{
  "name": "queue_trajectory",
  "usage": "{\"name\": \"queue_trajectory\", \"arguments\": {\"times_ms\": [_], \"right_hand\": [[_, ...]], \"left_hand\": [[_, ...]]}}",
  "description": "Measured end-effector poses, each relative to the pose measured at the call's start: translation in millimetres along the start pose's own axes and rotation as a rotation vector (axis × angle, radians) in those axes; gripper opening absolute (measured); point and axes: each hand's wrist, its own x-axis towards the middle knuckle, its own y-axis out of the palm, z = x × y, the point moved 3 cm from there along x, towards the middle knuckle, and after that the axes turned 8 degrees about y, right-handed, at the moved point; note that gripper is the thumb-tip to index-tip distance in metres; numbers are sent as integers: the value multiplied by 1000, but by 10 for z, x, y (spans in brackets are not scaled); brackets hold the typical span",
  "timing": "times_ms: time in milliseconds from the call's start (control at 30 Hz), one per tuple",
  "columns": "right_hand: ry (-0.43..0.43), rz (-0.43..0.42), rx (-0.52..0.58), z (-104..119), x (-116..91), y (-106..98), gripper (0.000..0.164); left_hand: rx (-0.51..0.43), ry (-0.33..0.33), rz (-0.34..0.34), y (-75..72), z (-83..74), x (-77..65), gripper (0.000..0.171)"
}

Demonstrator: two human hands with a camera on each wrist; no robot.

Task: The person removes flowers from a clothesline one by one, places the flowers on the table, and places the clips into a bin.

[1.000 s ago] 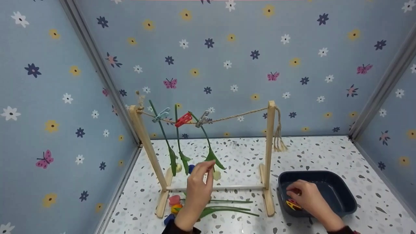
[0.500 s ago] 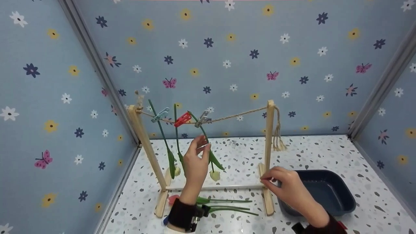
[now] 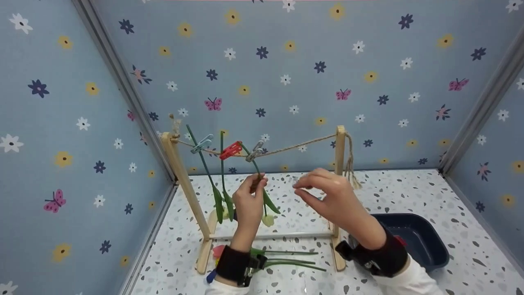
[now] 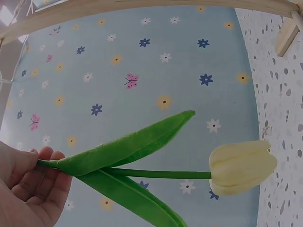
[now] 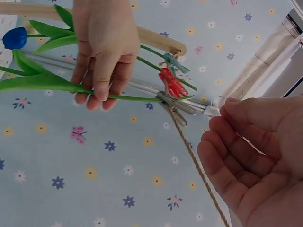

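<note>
My left hand pinches the green stem of a hanging cream tulip between thumb and fingers, just above its leaves. A grey clothespin clips that stem to a twine line. Further left on the line, a red clothespin and a light blue clothespin each hold another upside-down flower; one bloom, a blue tulip, shows in the right wrist view. My right hand hovers right of the grey clothespin, fingers loosely bent and thumb near the index finger, with nothing visible between them.
The twine runs between two wooden posts joined by a low white rod. Several tulips with green stems lie in front of it. A dark blue basin stands at right, partly behind my right forearm. Patterned walls enclose the table.
My left hand has risen from near the leaves and now pinches the cream tulip's stem. My right hand has left the basin and moved up and left toward the line.
</note>
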Motion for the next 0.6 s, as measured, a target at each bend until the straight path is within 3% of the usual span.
{"name": "queue_trajectory", "arguments": {"times_ms": [200, 300, 500, 600], "right_hand": [[-31, -20, -66, 0, 422, 65, 16], [-5, 1, -106, -45, 611, 125, 22], [123, 195, -128, -105, 903, 328, 36], [178, 272, -136, -133, 980, 401, 35]], "left_hand": [[32, 7, 7, -8, 31, -1, 13], [39, 6, 2, -16, -22, 9, 13], [30, -11, 19, -13, 4, -3, 14], [27, -7, 20, -19, -9, -10, 15]]}}
